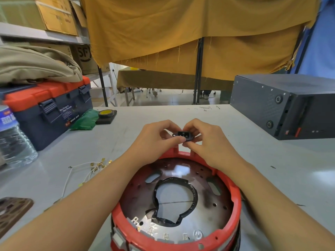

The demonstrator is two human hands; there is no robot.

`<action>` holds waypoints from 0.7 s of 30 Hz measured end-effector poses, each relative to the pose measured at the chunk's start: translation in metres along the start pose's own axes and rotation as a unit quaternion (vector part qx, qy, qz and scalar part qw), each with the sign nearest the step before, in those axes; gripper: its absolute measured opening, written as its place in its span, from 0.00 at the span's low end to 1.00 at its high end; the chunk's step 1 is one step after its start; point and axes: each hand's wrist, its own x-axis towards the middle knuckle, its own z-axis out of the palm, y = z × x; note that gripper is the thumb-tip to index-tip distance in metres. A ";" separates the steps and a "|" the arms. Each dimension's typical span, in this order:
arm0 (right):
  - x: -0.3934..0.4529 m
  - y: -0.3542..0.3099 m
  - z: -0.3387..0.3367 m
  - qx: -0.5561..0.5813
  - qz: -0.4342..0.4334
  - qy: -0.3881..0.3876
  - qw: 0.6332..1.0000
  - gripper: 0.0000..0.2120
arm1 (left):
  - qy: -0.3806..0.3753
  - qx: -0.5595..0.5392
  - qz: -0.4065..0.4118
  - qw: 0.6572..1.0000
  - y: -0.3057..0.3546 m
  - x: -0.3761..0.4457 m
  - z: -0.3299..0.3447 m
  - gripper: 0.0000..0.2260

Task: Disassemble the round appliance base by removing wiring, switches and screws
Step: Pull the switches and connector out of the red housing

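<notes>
The round appliance base [233, 200] has a red plastic rim and a scorched metal plate with a large ragged hole in its middle. It stands on the grey table right in front of me. Above its far edge, both hands hold a small black power socket [183, 135]. My left hand [155, 140] pinches the socket's left end between thumb and fingers. My right hand [208, 140] pinches its right end. A bundle of white wires with brass terminals [90, 169] lies loose on the table to the left of the base.
A blue and orange toolbox [50, 109] with a beige bag on top stands at the left, a water bottle [12, 138] beside it. A tape roll [107, 113] lies near it. A dark grey metal case [282, 105] stands at the right. A brown object [12, 212] lies at the near left.
</notes>
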 end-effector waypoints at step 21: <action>0.001 0.004 0.003 -0.074 0.071 -0.138 0.985 0.05 | 0.032 0.184 -0.236 0.954 -0.097 -0.005 -0.071 0.06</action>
